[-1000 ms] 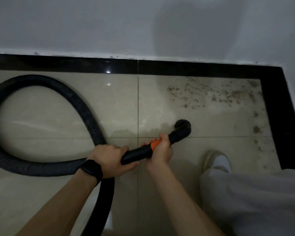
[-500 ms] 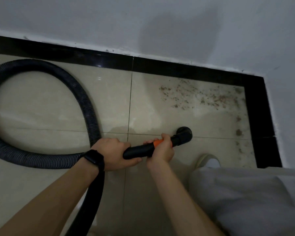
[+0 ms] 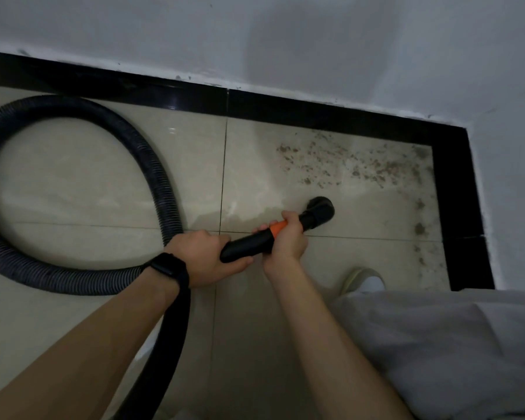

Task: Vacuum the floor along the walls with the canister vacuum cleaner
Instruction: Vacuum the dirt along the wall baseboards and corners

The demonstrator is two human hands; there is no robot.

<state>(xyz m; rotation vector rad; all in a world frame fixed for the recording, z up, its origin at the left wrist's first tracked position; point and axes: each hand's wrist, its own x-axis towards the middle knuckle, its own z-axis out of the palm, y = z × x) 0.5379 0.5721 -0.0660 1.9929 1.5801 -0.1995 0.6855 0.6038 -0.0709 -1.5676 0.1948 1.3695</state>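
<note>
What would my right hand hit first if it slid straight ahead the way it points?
The right hand would meet the vacuum's nozzle just ahead; beyond that, probably the scattered dirt.

Legible markings: none. I could read no word, brand or number on the wand point(image 3: 249, 244), the hose point(image 3: 156, 177) or my watch point(image 3: 168, 267), whose face was dark.
</note>
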